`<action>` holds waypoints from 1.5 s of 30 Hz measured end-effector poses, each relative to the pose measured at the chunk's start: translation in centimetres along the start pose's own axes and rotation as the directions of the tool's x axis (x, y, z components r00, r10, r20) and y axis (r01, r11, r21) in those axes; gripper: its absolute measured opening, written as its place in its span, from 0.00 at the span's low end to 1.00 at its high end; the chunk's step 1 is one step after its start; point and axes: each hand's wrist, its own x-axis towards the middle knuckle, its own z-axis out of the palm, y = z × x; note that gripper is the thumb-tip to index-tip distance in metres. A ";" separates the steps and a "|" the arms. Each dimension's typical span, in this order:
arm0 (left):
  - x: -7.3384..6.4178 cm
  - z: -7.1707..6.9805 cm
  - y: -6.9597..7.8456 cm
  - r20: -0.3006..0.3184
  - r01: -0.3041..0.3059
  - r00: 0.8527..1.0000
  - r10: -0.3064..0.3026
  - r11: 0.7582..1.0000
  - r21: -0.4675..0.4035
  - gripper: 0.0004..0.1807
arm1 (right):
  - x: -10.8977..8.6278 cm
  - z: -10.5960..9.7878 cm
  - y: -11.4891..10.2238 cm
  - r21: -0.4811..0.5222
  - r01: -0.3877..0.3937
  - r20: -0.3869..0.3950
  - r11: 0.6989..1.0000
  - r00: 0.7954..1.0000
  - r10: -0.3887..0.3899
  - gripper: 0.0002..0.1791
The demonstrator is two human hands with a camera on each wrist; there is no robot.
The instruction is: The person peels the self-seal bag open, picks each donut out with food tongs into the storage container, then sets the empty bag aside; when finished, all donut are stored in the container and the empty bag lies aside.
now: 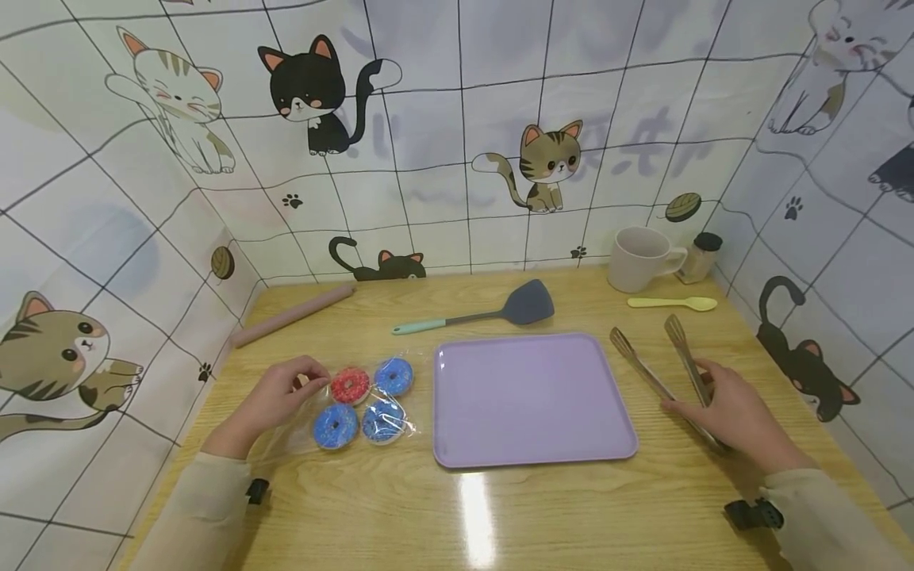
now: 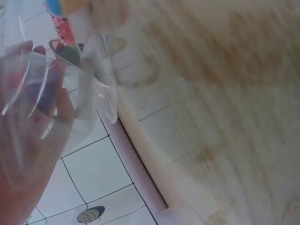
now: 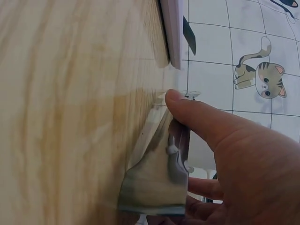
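My left hand [image 1: 282, 396] pinches the clear plastic bag [image 1: 296, 436] at its left side, thumb and forefinger beside a red sprinkled toy donut [image 1: 341, 392]. Three blue donuts [image 1: 330, 438] lie around the red one under the film. The left wrist view has crinkled film across the fingers [image 2: 61, 112]. On the right, my right hand [image 1: 735, 408] grips metal tongs [image 1: 645, 371] near their joined end, thumb on one arm and fingers at the other. Their slotted tips are spread and point away from me. The right wrist view gives the tongs' broad end [image 3: 154, 192] close up.
Between the hands lies a lilac tray [image 1: 528, 400]. Behind it are a spatula [image 1: 528, 303] and, at the left, a rolling pin [image 1: 293, 316]. A mug [image 1: 635, 260], a black-capped jar [image 1: 700, 258] and a yellow spoon [image 1: 671, 303] occupy the back right. Cat-patterned walls [image 1: 457, 214] enclose the table.
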 end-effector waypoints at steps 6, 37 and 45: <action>0.0 -0.1 -0.1 0.029 0.020 0.999 -0.020 1.000 -0.001 0.03 | -0.2 0.4 0.1 0.025 -0.006 -0.026 1.000 1.000 0.007 0.56; 0.6 -0.3 0.2 0.023 0.038 0.999 -0.038 0.999 -0.003 0.04 | -0.1 0.5 -5.0 0.049 0.265 -0.279 0.963 0.929 -0.241 0.30; 0.6 -0.2 0.3 0.028 0.043 0.999 -0.043 0.999 -0.010 0.04 | 0.6 1.8 -8.5 0.035 0.357 -0.269 0.934 0.903 -0.335 0.29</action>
